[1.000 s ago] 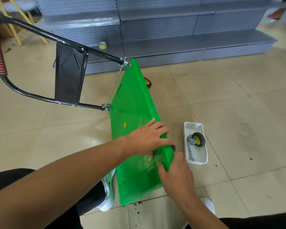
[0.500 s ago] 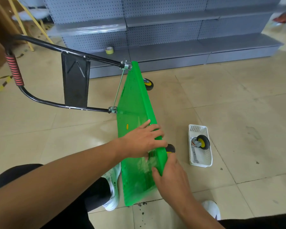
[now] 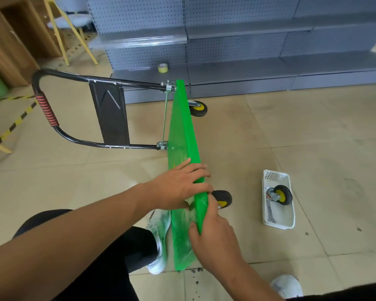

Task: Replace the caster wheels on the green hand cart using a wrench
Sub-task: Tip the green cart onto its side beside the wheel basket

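The green hand cart (image 3: pixel 182 131) stands on its long edge on the tiled floor, its black handle (image 3: pixel 74 109) sticking out to the left. My left hand (image 3: pixel 180 187) grips the deck's upper rim, fingers curled over it. My right hand (image 3: pixel 213 237) holds the same rim nearer to me, thumb on the left face, fingers hidden behind the deck. A black caster with a yellow hub (image 3: pixel 223 198) shows just right of the rim, and another caster (image 3: pixel 199 108) at the far end. A white basket (image 3: pixel 278 222) holds a spare caster (image 3: pixel 279 195) and a wrench (image 3: pixel 269 213).
Grey metal shelving (image 3: pixel 248 68) runs along the back, with a roll of yellow tape (image 3: pixel 162 68) on its lowest shelf. A wooden cabinet and a yellow-legged chair stand at the far left. My white shoes (image 3: pixel 159 233) are beside the cart's near end. Bare floor lies to the right.
The cart's deck has tipped up further, from leaning to nearly vertical on its edge. Both hands stayed on the rim. The near caster has come into sight behind the deck.
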`<state>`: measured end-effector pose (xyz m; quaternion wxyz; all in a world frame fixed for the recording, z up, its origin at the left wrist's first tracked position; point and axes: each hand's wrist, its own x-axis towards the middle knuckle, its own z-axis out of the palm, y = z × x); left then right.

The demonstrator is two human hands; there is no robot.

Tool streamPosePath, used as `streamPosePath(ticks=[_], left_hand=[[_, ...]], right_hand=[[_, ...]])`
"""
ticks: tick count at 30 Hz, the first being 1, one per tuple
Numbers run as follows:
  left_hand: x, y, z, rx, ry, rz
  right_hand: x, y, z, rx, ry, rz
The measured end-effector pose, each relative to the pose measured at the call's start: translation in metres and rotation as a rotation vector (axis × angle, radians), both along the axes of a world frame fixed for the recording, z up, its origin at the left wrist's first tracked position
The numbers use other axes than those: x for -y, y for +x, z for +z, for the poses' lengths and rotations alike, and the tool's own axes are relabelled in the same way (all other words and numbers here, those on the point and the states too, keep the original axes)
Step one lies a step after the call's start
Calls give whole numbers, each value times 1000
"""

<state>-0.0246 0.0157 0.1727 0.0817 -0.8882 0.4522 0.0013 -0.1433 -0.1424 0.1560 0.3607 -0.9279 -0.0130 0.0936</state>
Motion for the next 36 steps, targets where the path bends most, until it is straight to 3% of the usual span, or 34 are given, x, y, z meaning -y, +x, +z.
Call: streamPosePath(ticks=[8, 14, 31, 36], left_hand=[[-38, -1, 8, -82, -145, 78], [-60, -8, 5, -45, -190, 91], [-104, -13, 15, -187, -283, 244], [-106, -5, 28, -229, -414, 442]], right_hand=[[-29, -3, 7, 2, 71, 66], [-43, -1, 14, -64, 109, 122], [-72, 8, 14, -144, 184, 242], [-64, 14, 19, -198, 239, 312]])
